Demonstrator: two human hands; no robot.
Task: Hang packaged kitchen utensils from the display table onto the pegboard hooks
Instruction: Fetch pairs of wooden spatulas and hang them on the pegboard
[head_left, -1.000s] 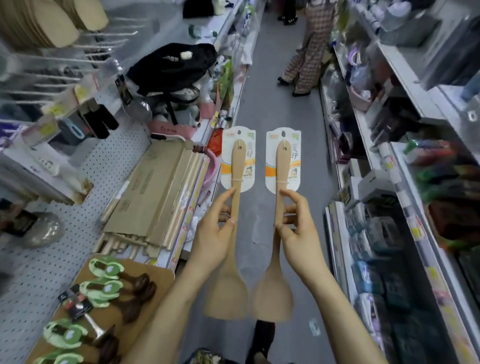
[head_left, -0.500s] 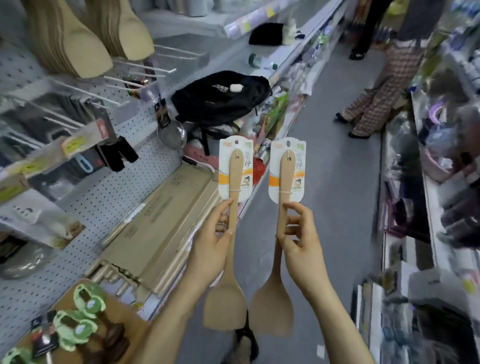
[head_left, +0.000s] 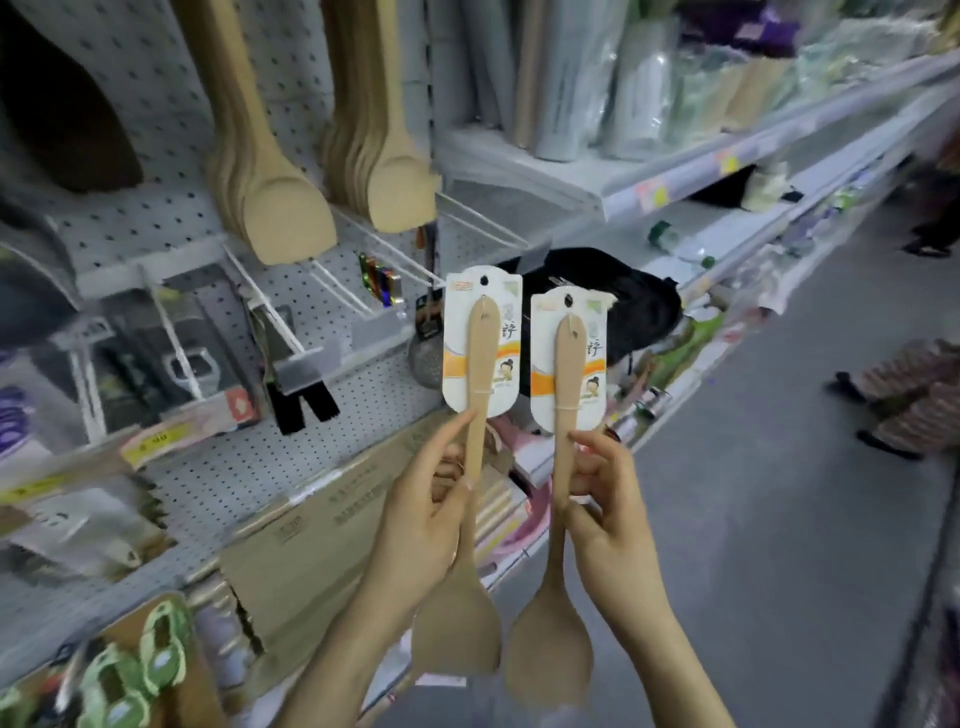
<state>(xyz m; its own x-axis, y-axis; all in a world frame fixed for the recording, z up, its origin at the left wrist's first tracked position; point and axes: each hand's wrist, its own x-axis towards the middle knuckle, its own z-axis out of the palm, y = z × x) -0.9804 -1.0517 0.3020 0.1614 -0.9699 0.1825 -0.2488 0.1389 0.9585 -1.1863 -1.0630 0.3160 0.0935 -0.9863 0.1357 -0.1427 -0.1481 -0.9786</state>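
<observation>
— Closest to the camera, what's there?

— Two wooden blades hanging low, side by side and just apart. The left spatula (head_left: 480, 358) and the right spatula (head_left: 568, 374) both stand upright, handles up, blades down.

— And the hands?

— The left hand (head_left: 426, 525) pinches the left spatula's handle between thumb and fingers, about mid-handle, with the forefinger stretched up along it toward the card. The right hand (head_left: 608, 514) has its fingers curled round the right spatula's handle at much the same height. Each blade hangs below its hand, and each printed backing card (head_left: 480, 291) rises above the fingers.

— Which one is higher?

— The left one, slightly. Its card top sits nearer the shelving.

— What's behind them?

— Flat cardboard packs (head_left: 311, 551) on the display table, with green-carded items (head_left: 156, 649) at the lower left. Past that, the pegboard (head_left: 156, 104) with white wire hooks (head_left: 278, 327) sticking out. The held spatulas are well short of them, touching none.

— Anything already hung?

— Two bunches of bare-looking wooden spatulas (head_left: 280, 208) up top. Farther along lies a black bag (head_left: 639, 306), and a person (head_left: 914, 405) stands down the aisle, blurred.
</observation>
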